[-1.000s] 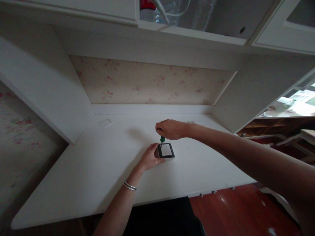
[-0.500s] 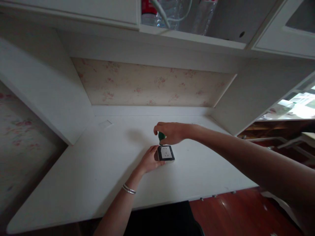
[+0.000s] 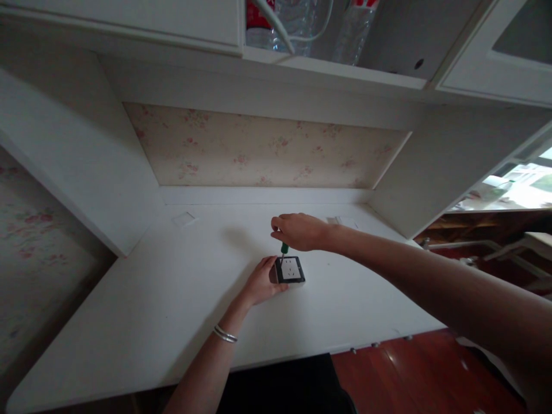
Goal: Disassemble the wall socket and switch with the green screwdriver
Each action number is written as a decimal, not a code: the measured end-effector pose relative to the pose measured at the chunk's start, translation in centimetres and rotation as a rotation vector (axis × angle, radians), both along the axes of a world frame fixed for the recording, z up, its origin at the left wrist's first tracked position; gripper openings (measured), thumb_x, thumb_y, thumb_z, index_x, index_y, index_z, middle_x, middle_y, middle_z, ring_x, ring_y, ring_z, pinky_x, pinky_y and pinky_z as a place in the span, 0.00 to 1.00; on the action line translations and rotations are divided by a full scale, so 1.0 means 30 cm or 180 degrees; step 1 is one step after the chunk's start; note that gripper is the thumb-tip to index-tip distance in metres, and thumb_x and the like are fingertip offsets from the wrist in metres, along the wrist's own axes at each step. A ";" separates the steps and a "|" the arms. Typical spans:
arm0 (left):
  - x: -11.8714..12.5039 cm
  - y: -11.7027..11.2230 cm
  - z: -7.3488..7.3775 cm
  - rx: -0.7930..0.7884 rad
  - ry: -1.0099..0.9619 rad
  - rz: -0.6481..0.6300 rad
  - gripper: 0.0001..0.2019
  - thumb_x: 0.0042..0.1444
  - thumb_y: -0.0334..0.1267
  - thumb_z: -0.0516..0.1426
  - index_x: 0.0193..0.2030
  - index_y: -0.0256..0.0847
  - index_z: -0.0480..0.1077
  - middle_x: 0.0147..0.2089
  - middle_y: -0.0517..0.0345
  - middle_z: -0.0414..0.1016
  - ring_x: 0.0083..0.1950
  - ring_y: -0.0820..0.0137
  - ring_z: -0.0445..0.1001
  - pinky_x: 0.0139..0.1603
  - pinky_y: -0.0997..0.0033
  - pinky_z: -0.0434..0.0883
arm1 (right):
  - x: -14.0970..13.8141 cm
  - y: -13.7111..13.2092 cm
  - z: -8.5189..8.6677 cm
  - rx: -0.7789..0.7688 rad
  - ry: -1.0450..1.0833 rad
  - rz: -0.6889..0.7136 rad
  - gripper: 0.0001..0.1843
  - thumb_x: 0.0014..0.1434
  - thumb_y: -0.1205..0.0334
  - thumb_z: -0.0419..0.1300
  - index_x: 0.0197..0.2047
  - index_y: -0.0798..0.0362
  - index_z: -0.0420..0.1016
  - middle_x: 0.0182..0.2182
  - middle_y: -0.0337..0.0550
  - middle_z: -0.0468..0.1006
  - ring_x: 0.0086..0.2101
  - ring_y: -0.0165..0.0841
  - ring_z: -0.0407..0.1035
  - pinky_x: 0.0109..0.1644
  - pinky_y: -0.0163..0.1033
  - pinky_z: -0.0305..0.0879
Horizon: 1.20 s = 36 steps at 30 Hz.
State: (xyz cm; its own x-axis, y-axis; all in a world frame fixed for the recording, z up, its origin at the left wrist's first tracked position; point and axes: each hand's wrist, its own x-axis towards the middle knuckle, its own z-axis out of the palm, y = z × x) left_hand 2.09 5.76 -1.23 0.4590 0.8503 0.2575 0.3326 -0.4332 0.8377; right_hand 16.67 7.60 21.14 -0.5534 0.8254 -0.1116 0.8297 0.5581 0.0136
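Note:
A wall socket [image 3: 291,268] with a white face and a black surround, mounted on a box, sits on the white desk. My left hand [image 3: 261,282] grips the box from its left side, fingers at the back edge and thumb at the front. Above it, my right hand [image 3: 301,232] is closed round the top of a green-handled screwdriver [image 3: 284,248]. The screwdriver stands nearly upright, its thin shaft reaching down to the left part of the socket's black surround. My right fingers cover most of the handle.
A clear square plastic piece [image 3: 185,219] lies on the desk [image 3: 194,270] at the back left. Another flat, pale piece [image 3: 345,221] is behind my right wrist. Overhead, a shelf [image 3: 336,67] holds plastic bottles [image 3: 356,31] and a white cable [image 3: 276,26].
My right hand has changed its hold, with fingers curled higher on the screwdriver handle. More of the lower handle and the shaft now shows. My left hand stays on the socket box.

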 end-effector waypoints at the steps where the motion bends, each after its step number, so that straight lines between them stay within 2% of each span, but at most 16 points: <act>1: 0.000 -0.001 0.003 0.0003 0.0001 -0.0005 0.41 0.40 0.46 0.69 0.61 0.42 0.61 0.60 0.46 0.64 0.60 0.55 0.65 0.62 0.53 0.62 | 0.003 0.000 -0.001 -0.0053 0.0085 0.0144 0.16 0.63 0.58 0.50 0.50 0.55 0.67 0.47 0.53 0.73 0.38 0.39 0.72 0.38 0.42 0.64; 3: -0.001 -0.003 0.006 0.0000 0.0013 -0.0001 0.41 0.40 0.46 0.69 0.62 0.42 0.61 0.60 0.46 0.64 0.60 0.55 0.65 0.62 0.54 0.62 | 0.009 -0.001 0.002 -0.0282 0.0244 0.0415 0.18 0.57 0.64 0.56 0.52 0.53 0.66 0.52 0.52 0.70 0.38 0.35 0.71 0.38 0.38 0.64; 5: -0.001 -0.002 0.005 0.0003 0.0030 0.0012 0.42 0.40 0.46 0.69 0.62 0.42 0.60 0.61 0.46 0.64 0.60 0.55 0.64 0.62 0.53 0.62 | 0.011 -0.001 0.005 -0.0373 0.0257 0.0385 0.20 0.55 0.61 0.59 0.51 0.52 0.67 0.52 0.51 0.70 0.38 0.35 0.71 0.38 0.37 0.64; 8: 0.001 -0.001 0.000 0.0009 0.0034 0.0029 0.41 0.40 0.46 0.69 0.62 0.42 0.60 0.61 0.46 0.64 0.61 0.54 0.64 0.62 0.52 0.61 | 0.007 0.000 0.005 -0.0174 0.0040 0.0005 0.17 0.62 0.50 0.51 0.44 0.53 0.73 0.42 0.51 0.76 0.39 0.40 0.72 0.39 0.40 0.63; 10: 0.002 0.000 -0.002 0.0010 0.0023 0.0024 0.41 0.40 0.46 0.68 0.62 0.42 0.60 0.60 0.46 0.64 0.60 0.55 0.64 0.62 0.53 0.61 | 0.007 0.003 0.001 -0.0115 0.0040 0.0043 0.18 0.65 0.55 0.46 0.42 0.54 0.74 0.40 0.52 0.78 0.41 0.40 0.72 0.42 0.41 0.63; 12: 0.003 0.001 -0.002 0.0015 0.0016 0.0008 0.40 0.40 0.46 0.68 0.61 0.42 0.61 0.60 0.47 0.65 0.59 0.55 0.65 0.61 0.53 0.62 | 0.010 0.004 0.000 -0.0240 0.0173 0.0302 0.15 0.60 0.62 0.52 0.48 0.54 0.72 0.46 0.51 0.76 0.43 0.39 0.71 0.43 0.38 0.63; 13: 0.003 0.001 -0.002 0.0019 0.0015 0.0012 0.40 0.40 0.47 0.68 0.61 0.42 0.61 0.60 0.47 0.65 0.59 0.55 0.65 0.61 0.53 0.62 | 0.011 0.002 0.001 -0.0331 0.0226 0.0406 0.18 0.56 0.64 0.55 0.51 0.54 0.70 0.49 0.51 0.75 0.44 0.38 0.71 0.42 0.37 0.63; 15: 0.003 0.000 -0.002 0.0023 0.0022 0.0022 0.41 0.40 0.47 0.68 0.61 0.42 0.61 0.60 0.47 0.65 0.59 0.55 0.65 0.61 0.53 0.62 | 0.012 -0.002 0.003 -0.0406 0.0221 0.0377 0.23 0.53 0.61 0.59 0.53 0.52 0.69 0.50 0.50 0.74 0.43 0.39 0.71 0.40 0.37 0.63; 17: 0.002 -0.001 -0.003 0.0027 0.0025 0.0031 0.41 0.41 0.47 0.68 0.62 0.42 0.60 0.60 0.47 0.65 0.60 0.55 0.64 0.62 0.53 0.61 | 0.009 -0.007 0.003 -0.0296 0.0123 0.0157 0.17 0.58 0.54 0.55 0.48 0.51 0.72 0.44 0.50 0.76 0.41 0.40 0.72 0.39 0.39 0.63; 19: 0.002 -0.001 -0.004 0.0031 0.0020 0.0034 0.41 0.41 0.46 0.68 0.62 0.42 0.60 0.61 0.46 0.64 0.61 0.55 0.64 0.62 0.53 0.61 | 0.006 -0.010 0.002 -0.0171 0.0095 0.0085 0.18 0.64 0.54 0.47 0.43 0.52 0.75 0.40 0.50 0.78 0.41 0.40 0.72 0.41 0.41 0.62; 23: 0.003 0.002 -0.009 -0.0002 0.0036 0.0022 0.41 0.41 0.46 0.68 0.62 0.42 0.61 0.62 0.45 0.63 0.63 0.52 0.62 0.63 0.52 0.60 | 0.005 -0.015 0.008 -0.0422 0.0256 0.0440 0.21 0.56 0.64 0.54 0.54 0.51 0.70 0.50 0.50 0.74 0.43 0.37 0.71 0.40 0.37 0.63; 25: 0.004 0.003 -0.011 -0.0015 0.0060 0.0018 0.41 0.40 0.47 0.68 0.62 0.40 0.61 0.62 0.43 0.63 0.63 0.52 0.62 0.63 0.52 0.59 | 0.003 -0.021 0.012 -0.0454 0.0183 0.0312 0.23 0.54 0.60 0.58 0.55 0.49 0.69 0.50 0.49 0.73 0.42 0.39 0.71 0.37 0.37 0.63; 28: 0.004 0.005 -0.012 -0.0004 0.0091 0.0040 0.42 0.41 0.47 0.68 0.63 0.40 0.60 0.62 0.43 0.62 0.63 0.52 0.62 0.63 0.52 0.59 | -0.004 -0.026 0.011 -0.0180 0.0020 -0.0012 0.19 0.63 0.52 0.48 0.46 0.51 0.75 0.42 0.51 0.77 0.41 0.42 0.72 0.38 0.41 0.63; 30: 0.003 0.004 -0.011 0.0010 0.0109 0.0045 0.42 0.41 0.48 0.68 0.63 0.41 0.59 0.62 0.44 0.62 0.63 0.53 0.62 0.64 0.52 0.59 | -0.004 -0.022 0.007 -0.0093 0.0104 0.0050 0.20 0.65 0.56 0.45 0.45 0.53 0.75 0.43 0.52 0.77 0.42 0.41 0.72 0.42 0.42 0.63; 33: 0.002 0.002 -0.009 -0.0015 0.0158 0.0025 0.43 0.41 0.48 0.68 0.64 0.41 0.58 0.62 0.43 0.61 0.63 0.53 0.61 0.64 0.53 0.60 | 0.003 -0.012 0.004 -0.0300 0.0312 0.0303 0.23 0.56 0.64 0.55 0.55 0.52 0.68 0.51 0.51 0.73 0.45 0.38 0.71 0.43 0.39 0.64; 36: 0.003 0.003 -0.008 -0.0012 0.0201 0.0030 0.44 0.41 0.49 0.68 0.64 0.40 0.58 0.62 0.42 0.61 0.63 0.53 0.61 0.64 0.53 0.59 | 0.005 -0.009 0.004 -0.0414 0.0190 0.0213 0.24 0.54 0.56 0.59 0.55 0.48 0.69 0.49 0.50 0.74 0.43 0.41 0.71 0.41 0.40 0.65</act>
State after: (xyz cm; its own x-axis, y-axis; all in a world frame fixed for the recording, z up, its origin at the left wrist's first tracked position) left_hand 2.18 5.84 -1.48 0.4662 0.8556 0.2250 0.3891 -0.4267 0.8164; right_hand 16.81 7.34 21.26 -0.6154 0.7672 -0.1806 0.7878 0.6059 -0.1106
